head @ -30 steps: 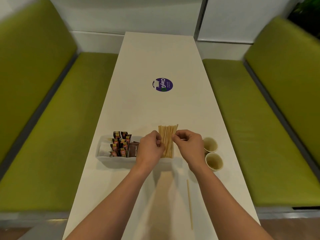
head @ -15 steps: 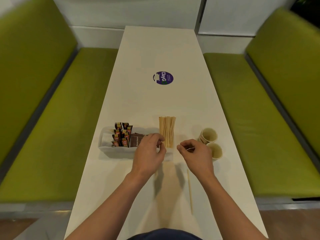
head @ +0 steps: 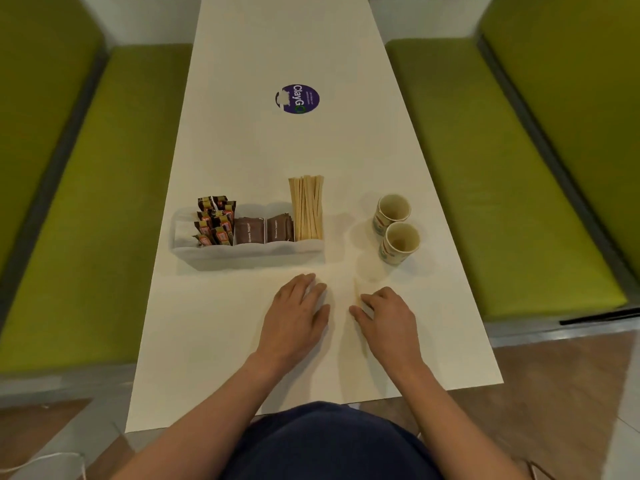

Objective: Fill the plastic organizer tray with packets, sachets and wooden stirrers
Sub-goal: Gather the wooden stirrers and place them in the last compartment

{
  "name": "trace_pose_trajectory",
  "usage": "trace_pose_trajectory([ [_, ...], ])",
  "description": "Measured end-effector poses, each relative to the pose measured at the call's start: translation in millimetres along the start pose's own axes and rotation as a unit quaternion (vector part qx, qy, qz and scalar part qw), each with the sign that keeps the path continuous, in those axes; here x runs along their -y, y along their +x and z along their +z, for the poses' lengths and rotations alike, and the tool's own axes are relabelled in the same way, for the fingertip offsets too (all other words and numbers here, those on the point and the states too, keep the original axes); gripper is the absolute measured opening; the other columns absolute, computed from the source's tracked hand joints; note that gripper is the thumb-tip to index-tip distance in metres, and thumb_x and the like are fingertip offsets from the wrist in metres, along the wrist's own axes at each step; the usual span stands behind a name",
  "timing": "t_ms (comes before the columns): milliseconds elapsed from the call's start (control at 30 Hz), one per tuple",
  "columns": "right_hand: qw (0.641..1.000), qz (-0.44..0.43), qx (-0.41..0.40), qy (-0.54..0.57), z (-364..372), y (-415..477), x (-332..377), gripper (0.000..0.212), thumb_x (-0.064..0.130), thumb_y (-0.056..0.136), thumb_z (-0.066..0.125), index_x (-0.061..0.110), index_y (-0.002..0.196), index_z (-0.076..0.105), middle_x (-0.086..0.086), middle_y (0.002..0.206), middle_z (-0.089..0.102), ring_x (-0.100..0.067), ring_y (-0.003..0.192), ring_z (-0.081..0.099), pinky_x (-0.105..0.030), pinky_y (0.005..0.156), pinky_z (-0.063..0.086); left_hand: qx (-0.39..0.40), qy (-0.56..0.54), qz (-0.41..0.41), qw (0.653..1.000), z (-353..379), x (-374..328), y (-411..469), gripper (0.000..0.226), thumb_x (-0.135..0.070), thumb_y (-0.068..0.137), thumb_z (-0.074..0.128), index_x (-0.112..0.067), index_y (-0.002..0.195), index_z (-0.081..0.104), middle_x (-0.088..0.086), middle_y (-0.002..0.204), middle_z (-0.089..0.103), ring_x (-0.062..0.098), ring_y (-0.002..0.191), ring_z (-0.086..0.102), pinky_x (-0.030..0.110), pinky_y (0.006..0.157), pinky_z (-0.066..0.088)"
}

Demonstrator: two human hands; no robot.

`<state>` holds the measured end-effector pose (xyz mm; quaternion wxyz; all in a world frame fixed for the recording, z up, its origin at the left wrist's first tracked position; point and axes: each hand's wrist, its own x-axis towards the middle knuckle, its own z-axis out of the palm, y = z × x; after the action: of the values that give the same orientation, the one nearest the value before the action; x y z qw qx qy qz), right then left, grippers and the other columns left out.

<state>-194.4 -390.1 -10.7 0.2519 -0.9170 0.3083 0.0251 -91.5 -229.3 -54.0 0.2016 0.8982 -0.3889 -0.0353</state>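
Both hands have drawn back from the organizer tray [head: 242, 252] to the table [head: 277, 46]. The left hand [head: 298, 317] lies flat and empty, fingers relaxed. The right hand [head: 389, 322] covers 1 loose stirrer [head: 357, 291] near the tray; whether it is pinched cannot be told. With packets [head: 214, 218], sachets [head: 247, 231] and the stirrer bundle [head: 306, 209] already in the tray, this is probably the last piece.

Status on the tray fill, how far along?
Nearly done. The tray holds white sachets, orange packets, brown sugar packets and a stirrer bundle. In hand: right hand at one loose stirrer on the table, grip unclear; left hand flat, empty. Left: that stirrer goes in.
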Motion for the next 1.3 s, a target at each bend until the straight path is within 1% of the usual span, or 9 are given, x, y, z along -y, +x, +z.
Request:
trace_pose_trajectory([
  [100, 1.000, 0.000, 0.011, -0.021, -1.2, 2.0, 1.2, 0.032, 0.038, 0.103, 0.056, 0.016, 0.108, 0.078, -0.001, 0.099, 0.064, -0.019, 0.089, 0.061, -0.032, 0.076, 0.050, 0.005, 0.033, 0.014, 0.999, 6.5, 3.5, -5.8, 0.051, -0.043, 0.105, 0.038, -0.014, 0.144, 0.054, 0.011, 0.153, 0.048, 0.028, 0.143, 0.042, 0.042, 0.120, 0.033],
  [233, 0.998, 0.017, 0.031, -0.058, -5.1, 7.0, 6.4, 0.028, 0.031, 0.104, 0.053, 0.016, 0.102, 0.077, -0.003, 0.098, 0.071, -0.024, 0.087, 0.065, -0.032, 0.068, 0.043, 0.002, 0.044, 0.016, 0.999, 5.3, 0.5, -5.2, 0.050, -0.042, 0.104, 0.042, -0.014, 0.144, 0.054, 0.011, 0.153, 0.047, 0.027, 0.143, 0.040, 0.040, 0.120, 0.031],
  [367, 0.993, 0.073, 0.055, -0.068, -9.7, 14.5, 14.5, 0.016, 0.023, 0.094, 0.057, 0.018, 0.089, 0.072, -0.003, 0.091, 0.070, -0.029, 0.085, 0.065, -0.031, 0.065, 0.045, 0.006, 0.043, 0.012, 0.999, 4.7, 1.9, -5.4, 0.050, -0.042, 0.104, 0.042, -0.015, 0.144, 0.054, 0.010, 0.153, 0.047, 0.026, 0.143, 0.040, 0.039, 0.121, 0.030],
  [500, 0.990, 0.090, 0.083, -0.066, -15.6, 20.2, 23.2, 0.011, 0.027, 0.086, 0.065, 0.017, 0.087, 0.068, -0.003, 0.089, 0.066, -0.030, 0.082, 0.063, -0.030, 0.064, 0.046, 0.029, 0.015, 0.009, 0.999, 0.0, 1.2, -4.6, 0.051, -0.043, 0.104, 0.040, -0.016, 0.146, 0.052, 0.008, 0.156, 0.044, 0.025, 0.145, 0.038, 0.040, 0.122, 0.030],
  [600, 0.991, 0.073, 0.101, -0.057, -17.9, 22.5, 23.2, 0.011, 0.033, 0.085, 0.064, 0.022, 0.088, 0.064, -0.001, 0.090, 0.066, -0.028, 0.083, 0.063, -0.031, 0.066, 0.049, 0.050, -0.072, -0.016, 0.996, -13.4, 3.5, 1.3, 0.044, -0.033, 0.101, 0.053, -0.016, 0.141, 0.055, 0.004, 0.151, 0.047, 0.021, 0.140, 0.042, 0.039, 0.117, 0.037],
  [733, 0.992, 0.039, 0.053, 0.106, -29.2, 25.4, 24.9, 0.004, 0.030, 0.083, 0.067, 0.028, 0.081, 0.065, 0.011, 0.080, 0.068, -0.014, 0.079, 0.066, -0.035, 0.070, 0.057, -0.024, -0.179, -0.072, 0.981, -43.2, 11.2, 17.2, 0.035, -0.018, 0.094, 0.064, -0.017, 0.129, 0.061, -0.004, 0.131, 0.054, 0.014, 0.120, 0.054, 0.032, 0.103, 0.047],
  [900, 0.930, 0.002, -0.011, 0.367, -53.3, 43.0, 55.2, 0.019, 0.016, 0.091, 0.072, 0.031, 0.102, 0.070, 0.005, 0.087, 0.075, -0.013, 0.078, 0.073, -0.038, 0.078, 0.063, -0.106, -0.168, -0.112, 0.974, -75.9, 24.7, 43.5, 0.041, -0.014, 0.094, 0.064, -0.018, 0.135, 0.059, -0.003, 0.129, 0.054, 0.016, 0.117, 0.053, 0.031, 0.098, 0.048],
  [1100, 0.893, -0.053, -0.099, 0.435, -63.5, 82.8, 92.7, 0.008, 0.017, 0.093, 0.074, 0.023, 0.098, 0.072, 0.006, 0.089, 0.076, -0.008, 0.085, 0.074, -0.038, 0.084, 0.062, -0.068, -0.074, -0.096, 0.990, -85.2, 42.8, 63.3, 0.026, -0.015, 0.099, 0.060, -0.011, 0.122, 0.071, 0.005, 0.112, 0.063, 0.025, 0.109, 0.057, 0.036, 0.087, 0.048],
  [1300, 0.898, -0.028, -0.113, 0.425, -52.4, 116.4, 111.1, 0.004, 0.020, 0.094, 0.072, 0.023, 0.097, 0.073, 0.007, 0.085, 0.077, -0.008, 0.082, 0.072, -0.037, 0.084, 0.061, -0.095, -0.046, -0.088, 0.990, -85.0, 44.5, 67.5, 0.019, -0.017, 0.099, 0.062, -0.012, 0.110, 0.076, 0.003, 0.095, 0.063, 0.025, 0.092, 0.060, 0.041, 0.071, 0.054],
])
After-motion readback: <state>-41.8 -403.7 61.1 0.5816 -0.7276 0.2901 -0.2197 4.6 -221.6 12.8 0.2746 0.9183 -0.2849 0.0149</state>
